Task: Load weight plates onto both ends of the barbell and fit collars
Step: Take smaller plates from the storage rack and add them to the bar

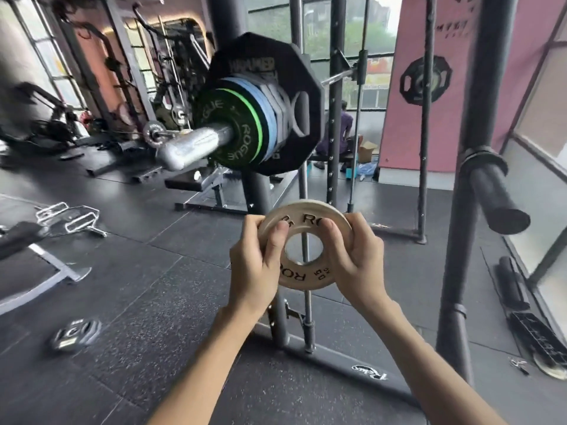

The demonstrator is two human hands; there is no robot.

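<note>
A small white change plate (302, 279) with black lettering is held in front of me, below the barbell's end. My left hand (256, 265) grips its left edge and my right hand (356, 259) grips its right edge, thumbs on its face. The barbell sleeve (190, 145) points toward me at upper left, bare and silver at its tip. On it sit a green-rimmed black plate (227, 130), a blue plate (268, 124) and a big black plate (294, 75) behind them. No collar shows on the sleeve.
The black rack upright (466, 167) with a storage peg (497, 197) stands at right, its base rail (337, 363) across the floor below my hands. A small black plate (75, 332) lies on the rubber floor at left, beside benches. A person sits far back.
</note>
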